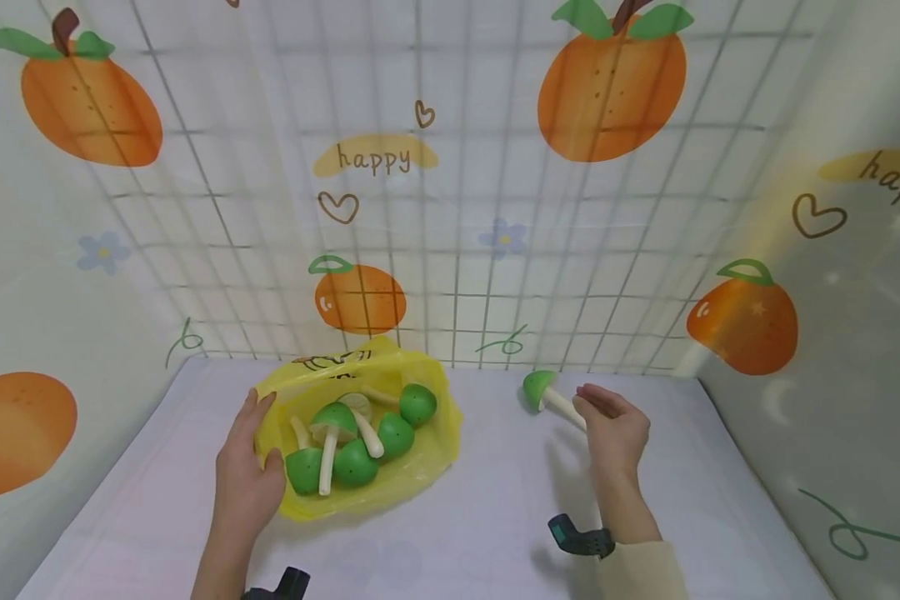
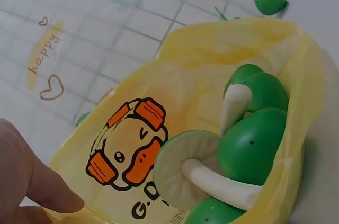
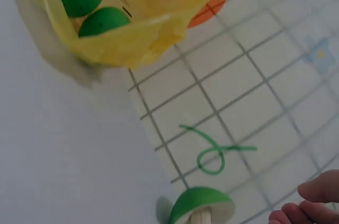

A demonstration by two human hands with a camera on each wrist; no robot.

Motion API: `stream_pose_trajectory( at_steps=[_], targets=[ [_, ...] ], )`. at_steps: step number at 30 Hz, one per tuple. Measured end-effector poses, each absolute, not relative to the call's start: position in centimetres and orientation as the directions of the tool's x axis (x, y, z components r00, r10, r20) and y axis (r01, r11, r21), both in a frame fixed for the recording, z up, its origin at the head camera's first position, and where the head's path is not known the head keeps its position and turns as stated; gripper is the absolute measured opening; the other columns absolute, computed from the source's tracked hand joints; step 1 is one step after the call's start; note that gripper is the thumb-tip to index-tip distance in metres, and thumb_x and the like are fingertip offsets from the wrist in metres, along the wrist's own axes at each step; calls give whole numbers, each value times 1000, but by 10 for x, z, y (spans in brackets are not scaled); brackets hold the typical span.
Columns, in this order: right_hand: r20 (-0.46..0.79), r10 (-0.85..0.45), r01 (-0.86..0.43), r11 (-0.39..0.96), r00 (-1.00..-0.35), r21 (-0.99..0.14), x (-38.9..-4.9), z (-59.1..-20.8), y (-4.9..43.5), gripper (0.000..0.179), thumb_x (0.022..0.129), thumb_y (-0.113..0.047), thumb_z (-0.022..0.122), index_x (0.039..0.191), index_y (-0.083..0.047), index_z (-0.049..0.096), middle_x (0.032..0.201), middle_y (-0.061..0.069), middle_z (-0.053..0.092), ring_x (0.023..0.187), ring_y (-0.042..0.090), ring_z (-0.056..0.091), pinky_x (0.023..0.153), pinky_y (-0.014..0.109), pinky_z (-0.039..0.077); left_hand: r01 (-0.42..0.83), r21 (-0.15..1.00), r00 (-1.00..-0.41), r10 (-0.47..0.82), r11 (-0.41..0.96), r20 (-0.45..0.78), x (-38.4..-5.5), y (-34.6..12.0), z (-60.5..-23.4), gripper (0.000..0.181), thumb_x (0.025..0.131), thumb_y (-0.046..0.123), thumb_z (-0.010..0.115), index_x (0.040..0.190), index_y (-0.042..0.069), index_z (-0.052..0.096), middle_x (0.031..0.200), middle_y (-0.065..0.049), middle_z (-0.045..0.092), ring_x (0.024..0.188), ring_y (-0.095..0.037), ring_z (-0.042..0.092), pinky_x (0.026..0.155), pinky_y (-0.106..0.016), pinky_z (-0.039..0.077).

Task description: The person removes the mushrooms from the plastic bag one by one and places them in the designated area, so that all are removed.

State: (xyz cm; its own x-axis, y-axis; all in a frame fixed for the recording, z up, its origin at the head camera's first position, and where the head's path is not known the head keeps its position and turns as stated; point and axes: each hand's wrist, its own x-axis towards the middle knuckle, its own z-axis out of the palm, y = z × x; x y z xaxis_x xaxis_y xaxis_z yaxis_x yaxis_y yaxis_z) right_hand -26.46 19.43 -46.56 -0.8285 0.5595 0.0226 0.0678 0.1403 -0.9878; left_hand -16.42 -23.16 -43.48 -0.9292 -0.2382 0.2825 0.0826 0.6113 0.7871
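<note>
A yellow plastic bag (image 1: 420, 479) lies with its mouth spread, holding several toy mushrooms (image 1: 356, 462) with green caps and white stems. At the bag's left rim, my left hand (image 1: 247, 475) holds the edge, its thumb toward the near side and its fingers farther back; in the left wrist view a fingertip (image 2: 66, 203) rests on the yellow film. A single mushroom (image 1: 540, 392) lies right of the bag, cap to the left. My right hand (image 1: 613, 429) hovers by its stem end with loosely bent fingers. In the right wrist view those fingers (image 3: 296, 214) are apart from the mushroom cap (image 3: 204, 200).
The white tabletop (image 1: 487, 517) meets a white wire grid (image 1: 457, 317) at the back, covered by a printed sheet with oranges and hearts. Similar printed sheets (image 1: 832, 400) stand at both sides. A dark camera (image 1: 581, 537) is strapped to my right wrist.
</note>
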Motion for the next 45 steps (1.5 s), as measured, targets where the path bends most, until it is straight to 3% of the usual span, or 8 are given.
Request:
stream_pose_trajectory(
  at_steps=[6, 11, 20, 31, 37, 45],
  targets=[
    [58, 514, -4, 106, -856, -994, -262, -459, 169, 28, 93, -1, 77, 121, 0, 75, 120, 15, 75, 100, 9, 69, 87, 13, 54, 68, 778, -933, -235, 625, 271, -165, -233, -430, 67, 91, -16, 48, 156, -2, 44, 171, -20, 24, 156, -44, 21, 125, -60, 21],
    [76, 461, -43, 82, -884, -996, -258, -457, 149, 28, 92, 1, 77, 120, 1, 75, 118, 15, 75, 100, 9, 69, 83, 11, 54, 78, 792, -917, -268, 605, 296, -166, -232, -430, 68, 89, -20, 46, 155, -1, 47, 167, -21, 33, 155, -43, 27, 124, -59, 26],
    [89, 339, -103, -24, -937, -994, -250, -452, 112, 26, 93, 1, 76, 119, 2, 74, 123, 20, 73, 102, 14, 71, 90, 18, 57, 36, 878, -886, -391, 477, 248, -172, -227, -429, 68, 90, -20, 42, 152, 4, 52, 162, -18, 43, 152, -38, 36, 119, -55, 37],
    [114, 184, -127, -65, -976, -990, -247, -453, 54, 27, 90, 4, 78, 116, 3, 76, 114, 16, 76, 102, 20, 73, 87, 22, 59, 33, 901, -868, -435, 432, 241, -177, -227, -426, 68, 88, -20, 40, 149, 4, 56, 159, -18, 48, 147, -35, 43, 115, -51, 43],
    [108, 17, -109, -39, -994, -993, -248, -457, 20, 32, 89, 2, 80, 120, 5, 74, 118, 20, 74, 106, 26, 72, 88, 23, 59, 44, 918, -876, -427, 394, 225, -180, -228, -425, 68, 89, -20, 39, 150, 5, 55, 160, -19, 47, 147, -36, 43, 115, -51, 43],
    [160, -165, -174, 73, -973, -982, -258, -471, -30, 40, 89, -1, 81, 127, 5, 71, 124, 17, 72, 119, 41, 66, 97, 34, 58, 15, 914, -884, -423, 404, 202, -181, -226, -426, 69, 89, -19, 38, 152, 5, 53, 161, -18, 45, 148, -33, 41, 115, -50, 43]
  ],
)
